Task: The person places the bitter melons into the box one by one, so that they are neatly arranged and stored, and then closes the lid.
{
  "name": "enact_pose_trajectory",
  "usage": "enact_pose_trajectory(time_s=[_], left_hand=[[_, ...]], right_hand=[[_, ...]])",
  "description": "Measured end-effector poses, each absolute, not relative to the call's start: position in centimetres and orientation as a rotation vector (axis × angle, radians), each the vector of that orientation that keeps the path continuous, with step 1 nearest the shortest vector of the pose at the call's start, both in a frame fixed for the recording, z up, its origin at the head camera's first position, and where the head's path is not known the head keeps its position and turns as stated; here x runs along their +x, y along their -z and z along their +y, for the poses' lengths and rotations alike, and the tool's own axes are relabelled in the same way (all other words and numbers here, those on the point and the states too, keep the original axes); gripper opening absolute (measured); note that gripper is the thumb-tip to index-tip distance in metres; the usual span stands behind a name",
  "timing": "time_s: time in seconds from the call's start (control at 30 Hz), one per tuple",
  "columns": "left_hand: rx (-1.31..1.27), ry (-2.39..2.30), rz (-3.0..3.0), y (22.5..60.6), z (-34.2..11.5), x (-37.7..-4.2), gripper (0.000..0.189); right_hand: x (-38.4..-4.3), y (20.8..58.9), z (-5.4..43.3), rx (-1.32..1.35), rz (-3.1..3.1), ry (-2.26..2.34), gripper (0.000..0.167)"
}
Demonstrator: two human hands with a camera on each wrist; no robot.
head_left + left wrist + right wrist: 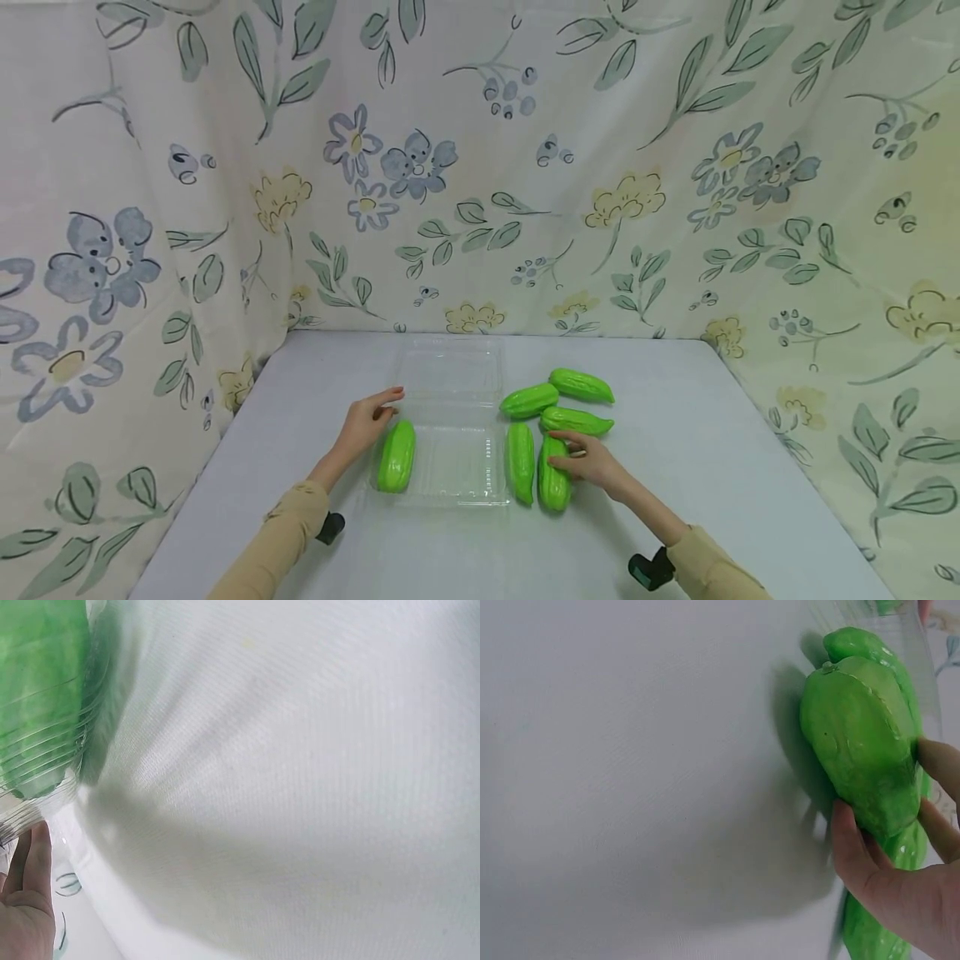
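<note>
My right hand (587,458) grips a bright green ridged gourd (556,487) by its far end, thumb and fingers on either side. In the right wrist view this gourd (855,735) sits between the fingertips of the hand (907,900). To the left, a clear plastic clamshell box (457,467) lies with its lid (448,371) folded back. One gourd (397,457) lies lengthwise along the box's left side. My left hand (367,419) is at the box's back left edge; in the left wrist view its extended fingers (37,859) touch the clear plastic.
Right of the box, another gourd (521,463) lies beside the gripped one. Behind them rest three more: a left one (529,401), a back one (582,386) and a front one (576,421). A floral curtain (480,167) hangs behind the white table (675,400).
</note>
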State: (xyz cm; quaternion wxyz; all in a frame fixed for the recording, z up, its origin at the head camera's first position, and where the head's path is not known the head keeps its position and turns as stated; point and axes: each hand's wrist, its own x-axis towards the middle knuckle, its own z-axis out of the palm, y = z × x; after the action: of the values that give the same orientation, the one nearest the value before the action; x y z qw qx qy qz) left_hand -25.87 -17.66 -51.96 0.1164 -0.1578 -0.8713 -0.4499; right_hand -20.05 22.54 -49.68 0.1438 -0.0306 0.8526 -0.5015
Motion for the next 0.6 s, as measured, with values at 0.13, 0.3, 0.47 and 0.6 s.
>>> enact_pose_trajectory(time_s=[0.13, 0.3, 0.47, 0.6], left_hand=[[-0.457, 1.318, -2.548, 51.9, -17.7, -25.8, 0.032], [-0.455, 1.344, -2.539, 51.9, -17.6, -25.8, 0.033], [-0.459, 1.353, -2.535, 51.9, -17.6, -25.8, 0.033], [-0.46, 1.343, -2.537, 52.0, -17.6, -25.8, 0.033]], right_hand=[[-20.0, 49.5, 22.6, -0.09, 2.45, 1.449, 0.052], [-19.9, 48.9, 22.8, -0.101, 2.439, 1.456, 0.052], [-20.0, 48.4, 23.0, -0.099, 2.447, 1.454, 0.053], [-20.1, 48.2, 23.2, -0.098, 2.444, 1.453, 0.053]])
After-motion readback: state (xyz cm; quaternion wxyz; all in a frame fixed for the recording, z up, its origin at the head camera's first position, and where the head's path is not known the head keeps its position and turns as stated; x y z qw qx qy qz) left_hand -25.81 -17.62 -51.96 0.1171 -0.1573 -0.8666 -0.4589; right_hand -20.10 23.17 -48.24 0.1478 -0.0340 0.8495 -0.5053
